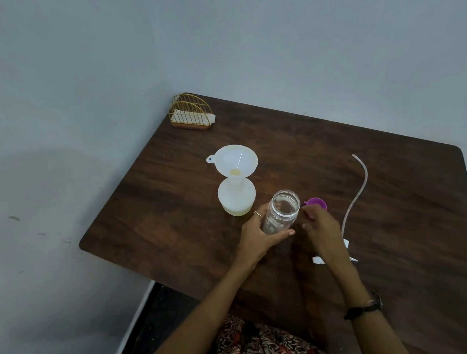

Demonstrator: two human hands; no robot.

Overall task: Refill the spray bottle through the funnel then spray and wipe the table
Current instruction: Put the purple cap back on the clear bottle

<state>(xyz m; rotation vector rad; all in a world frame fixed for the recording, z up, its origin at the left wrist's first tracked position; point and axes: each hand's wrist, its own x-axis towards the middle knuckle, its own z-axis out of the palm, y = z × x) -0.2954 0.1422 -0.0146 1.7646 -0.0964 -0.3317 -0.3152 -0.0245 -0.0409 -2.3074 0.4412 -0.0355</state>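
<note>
A white spray bottle (237, 199) stands on the dark wooden table (377, 184) with a white funnel (236, 160) set in its neck. Pale yellow liquid fills its bottom and a little sits in the funnel throat. My left hand (258, 237) grips a clear, empty-looking jar (282, 211) with an open mouth, tilted slightly. My right hand (318, 226) is beside the jar with its fingers at a purple lid (316, 203); whether it holds the lid I cannot tell. The spray head (348, 245) with its long dip tube (360, 185) lies to the right, partly hidden by my right wrist.
A gold wire napkin holder (191, 112) with white napkins stands at the table's far left corner, close to the grey wall. The table's left edge runs diagonally toward me. A patterned garment shows at the bottom of the view.
</note>
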